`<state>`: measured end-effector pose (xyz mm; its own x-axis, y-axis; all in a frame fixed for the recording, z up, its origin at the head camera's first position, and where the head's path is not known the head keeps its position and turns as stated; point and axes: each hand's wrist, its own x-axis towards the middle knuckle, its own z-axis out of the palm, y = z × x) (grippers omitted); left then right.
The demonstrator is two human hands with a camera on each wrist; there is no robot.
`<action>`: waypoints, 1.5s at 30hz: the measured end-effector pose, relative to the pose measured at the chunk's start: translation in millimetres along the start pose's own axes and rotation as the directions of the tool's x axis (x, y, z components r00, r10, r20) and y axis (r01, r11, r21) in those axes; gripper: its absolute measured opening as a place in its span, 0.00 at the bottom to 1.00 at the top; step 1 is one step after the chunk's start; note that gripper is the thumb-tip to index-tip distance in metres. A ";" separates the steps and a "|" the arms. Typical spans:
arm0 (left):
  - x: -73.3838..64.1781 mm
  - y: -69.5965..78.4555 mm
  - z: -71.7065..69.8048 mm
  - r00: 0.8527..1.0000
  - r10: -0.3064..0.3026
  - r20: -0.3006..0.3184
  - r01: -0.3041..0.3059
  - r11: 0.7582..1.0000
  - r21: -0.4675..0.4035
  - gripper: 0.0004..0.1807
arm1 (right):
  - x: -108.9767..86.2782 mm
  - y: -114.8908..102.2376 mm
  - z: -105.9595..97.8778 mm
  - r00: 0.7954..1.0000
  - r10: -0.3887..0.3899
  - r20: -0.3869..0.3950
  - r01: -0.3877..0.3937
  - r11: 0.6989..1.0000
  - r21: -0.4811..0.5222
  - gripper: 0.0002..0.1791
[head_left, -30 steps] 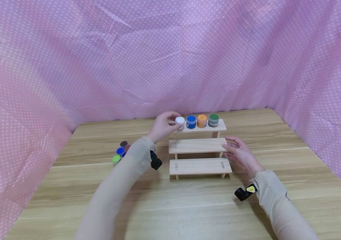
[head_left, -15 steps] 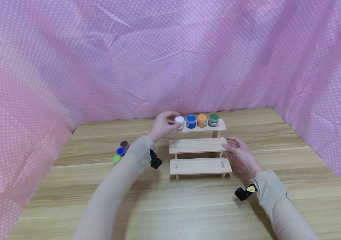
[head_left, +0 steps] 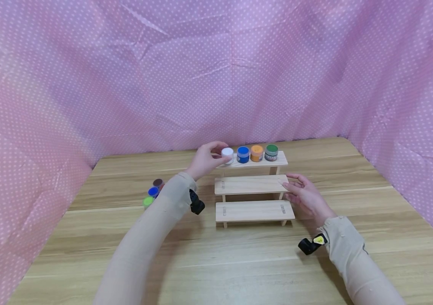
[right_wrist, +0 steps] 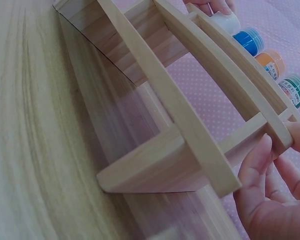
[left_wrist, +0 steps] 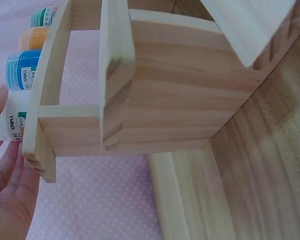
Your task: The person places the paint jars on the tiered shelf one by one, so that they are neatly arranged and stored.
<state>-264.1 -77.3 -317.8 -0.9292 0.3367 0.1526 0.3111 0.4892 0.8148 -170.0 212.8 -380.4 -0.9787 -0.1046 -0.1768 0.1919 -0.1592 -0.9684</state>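
Note:
A white paint jar (head_left: 227,155) stands at the left end of the top shelf of a three-tier wooden stand (head_left: 252,185). My left hand (head_left: 204,162) grips this jar from the left, with thumb and fingers on either side; the left wrist view shows the jar's label (left_wrist: 16,122). To its right on the same shelf are blue (head_left: 243,155), orange (head_left: 256,153) and green (head_left: 271,153) paint jars in a row. At the right end of the middle shelf, my right hand (head_left: 307,198) holds the board's corner between thumb and fingers.
Several more paint jars, among them a light green one (head_left: 148,202) and a blue one (head_left: 153,192), are on the wooden table (head_left: 216,267) left of the stand, partly hidden by the left forearm. A pink dotted cloth (head_left: 186,84) hangs behind and around the table.
The white jar and my left hand have shifted very slightly left. My right hand stays at the middle shelf.

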 end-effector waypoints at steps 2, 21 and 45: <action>0.0 0.6 -0.8 1.000 0.011 0.010 -0.011 1.000 0.007 0.21 | -0.1 -0.1 0.0 1.000 0.003 -0.001 -0.003 1.000 -0.007 0.18; -20.0 -1.3 -26.0 0.999 0.035 -0.035 -0.034 0.998 0.053 0.22 | 0.0 -0.8 0.0 1.000 -0.005 0.018 0.007 0.998 -0.065 0.34; -67.8 -1.5 -50.0 0.992 0.093 -0.084 -0.084 0.990 0.112 0.20 | 0.9 -0.1 0.1 1.000 -0.001 0.020 0.001 1.000 0.001 0.19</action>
<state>-211.5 -141.0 -301.4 -0.9095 0.3120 0.2747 0.4083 0.5464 0.7313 -170.8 212.6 -380.5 -0.9772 -0.1244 -0.1719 0.1908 -0.1606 -0.9684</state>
